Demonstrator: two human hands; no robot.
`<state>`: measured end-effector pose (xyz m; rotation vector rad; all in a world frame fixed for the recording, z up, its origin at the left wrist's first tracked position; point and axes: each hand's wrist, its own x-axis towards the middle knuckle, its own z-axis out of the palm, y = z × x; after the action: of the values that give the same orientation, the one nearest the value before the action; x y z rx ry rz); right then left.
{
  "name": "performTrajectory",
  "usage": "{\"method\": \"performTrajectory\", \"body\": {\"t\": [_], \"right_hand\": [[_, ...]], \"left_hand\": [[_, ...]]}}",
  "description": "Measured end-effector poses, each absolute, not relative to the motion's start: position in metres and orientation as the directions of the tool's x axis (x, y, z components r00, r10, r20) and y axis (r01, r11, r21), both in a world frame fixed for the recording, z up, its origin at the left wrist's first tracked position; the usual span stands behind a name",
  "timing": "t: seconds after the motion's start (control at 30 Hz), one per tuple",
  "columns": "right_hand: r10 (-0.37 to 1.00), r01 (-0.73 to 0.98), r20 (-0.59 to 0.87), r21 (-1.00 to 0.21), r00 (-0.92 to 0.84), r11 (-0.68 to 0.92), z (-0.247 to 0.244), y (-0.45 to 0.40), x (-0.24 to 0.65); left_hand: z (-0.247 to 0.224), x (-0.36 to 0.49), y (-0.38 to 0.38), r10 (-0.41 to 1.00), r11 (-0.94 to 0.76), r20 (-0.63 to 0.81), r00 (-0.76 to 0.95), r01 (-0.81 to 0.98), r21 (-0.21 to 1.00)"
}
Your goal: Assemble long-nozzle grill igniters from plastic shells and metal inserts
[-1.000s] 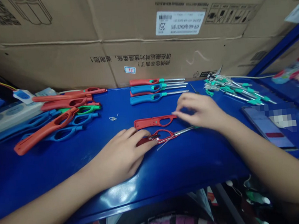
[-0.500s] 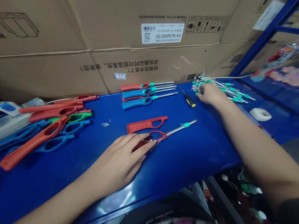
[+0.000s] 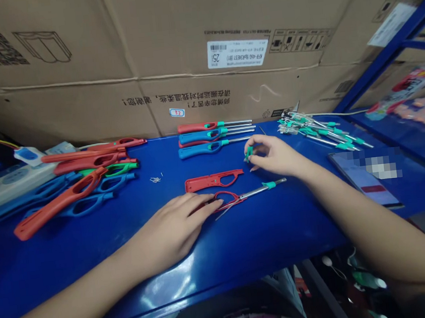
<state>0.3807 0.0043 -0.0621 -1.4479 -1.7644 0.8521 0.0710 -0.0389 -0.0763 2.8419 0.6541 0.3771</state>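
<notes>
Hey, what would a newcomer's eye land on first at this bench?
Probably the bright red shell half lying near the middle, with a second red shell partly under the left hand just nearer. The right hand, farther right, pinches a small green piece. The handle heap on the left stands out too.

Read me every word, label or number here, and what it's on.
"师傅您辛苦了!": carton, upside down.
"请在搬运时对我温柔些,谢谢您!": carton, upside down.
"25": large white label, upside down.
"KFR-46G/BpR3AES1 (B1)", as best I can read: same label.
"33" or "32", unclear: small sticker.
Too small or blurred: remaining label print, bottle, phone.
Carton's topmost print: cut off.
</notes>
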Motion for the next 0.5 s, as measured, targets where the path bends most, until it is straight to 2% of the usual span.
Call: {"method": "performTrajectory", "body": {"t": [0.07, 0.13, 0.2, 0.33, 0.5], "right_hand": [[0.952, 0.559, 0.203, -0.773, -0.228, 0.299, -0.065, 0.003, 0.383], [0.920, 0.673, 0.282, -0.627, -0.274, 0.393, -0.065, 0.003, 0.387], [0.906, 0.766, 0.295, -0.490, -0.304, 0.417, -0.064, 0.005, 0.392], [0.945, 0.888, 0.163, -0.327, -0.285, 0.324, -0.061, 0.005, 0.398], [0.964, 0.928, 0.033, -0.263, -0.264, 0.263, -0.053, 0.000, 0.406]], "left_hand": [[-0.075, 0.070, -0.039, 0.454, -0.879, 0.199, 0.869, 0.400, 0.260], [-0.074, 0.070, -0.039, 0.458, -0.877, 0.202, 0.866, 0.403, 0.263], [-0.074, 0.069, -0.038, 0.464, -0.874, 0.202, 0.863, 0.409, 0.261], [-0.072, 0.070, -0.037, 0.479, -0.864, 0.184, 0.858, 0.424, 0.272], [-0.070, 0.071, -0.037, 0.507, -0.850, 0.209, 0.836, 0.444, 0.285]]}}
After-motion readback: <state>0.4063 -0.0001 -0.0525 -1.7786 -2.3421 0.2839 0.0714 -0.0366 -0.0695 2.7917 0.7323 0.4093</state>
